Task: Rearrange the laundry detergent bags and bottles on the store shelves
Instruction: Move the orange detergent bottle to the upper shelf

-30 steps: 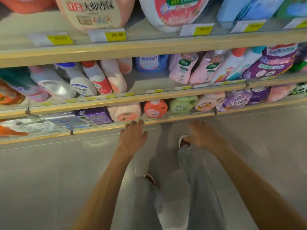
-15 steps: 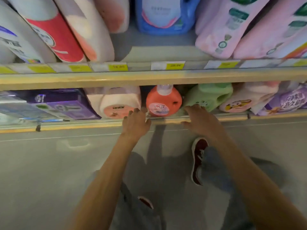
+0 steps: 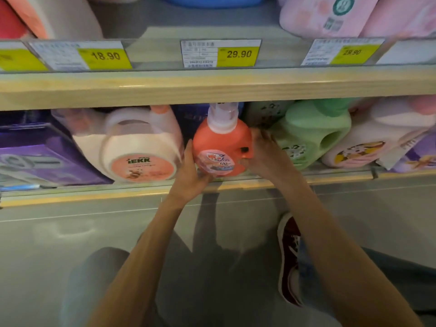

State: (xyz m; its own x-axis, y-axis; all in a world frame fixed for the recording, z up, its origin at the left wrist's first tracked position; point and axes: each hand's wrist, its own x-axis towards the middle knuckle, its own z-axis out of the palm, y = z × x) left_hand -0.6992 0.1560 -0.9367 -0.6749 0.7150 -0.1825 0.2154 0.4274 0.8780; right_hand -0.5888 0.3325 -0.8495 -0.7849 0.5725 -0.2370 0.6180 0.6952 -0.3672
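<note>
An orange detergent bottle (image 3: 221, 140) with a white pump top stands on the bottom shelf (image 3: 306, 178). My left hand (image 3: 191, 175) cups its lower left side and base. My right hand (image 3: 266, 154) presses against its right side, fingers reaching behind it. Left of it stands a white jug (image 3: 132, 147) with a peach round label. Right of it a green bottle (image 3: 313, 135) leans, then a cream bottle (image 3: 375, 135) with a yellow picture label.
Purple boxes (image 3: 40, 152) fill the shelf's left end. The wooden edge of the shelf above (image 3: 212, 88) hangs low over the bottle tops, with yellow price tags (image 3: 236, 54). Pink bags (image 3: 330, 17) lie above. My knees and a red shoe (image 3: 289, 256) are over the grey floor.
The view has dropped closer to the bottom shelf. Both hands went from its front edge onto the orange bottle and closed around its sides.
</note>
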